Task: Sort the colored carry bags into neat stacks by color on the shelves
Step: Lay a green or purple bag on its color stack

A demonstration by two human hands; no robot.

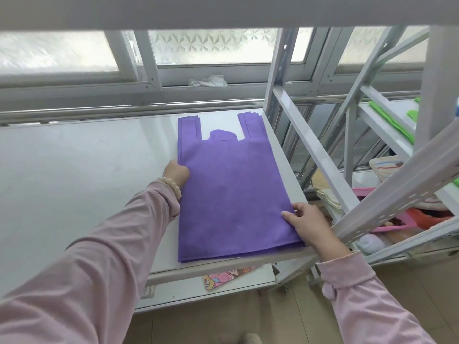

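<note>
A flat stack of purple carry bags (228,184) lies on the right part of the white shelf (87,170), handles pointing toward the window. My left hand (175,173) grips the stack's left edge, fingers tucked under it. My right hand (306,220) pinches the stack's right edge near the front corner, thumb on top. Green bags (395,120) lie on a shelf of the neighbouring rack at the far right.
Slanted metal braces (320,155) and a perforated upright (397,202) of the rack stand just right of the stack. Below right lie pink baskets (397,222) with fabric items. A printed colourful bag (228,276) shows on the lower shelf. Frosted windows (211,45) lie behind.
</note>
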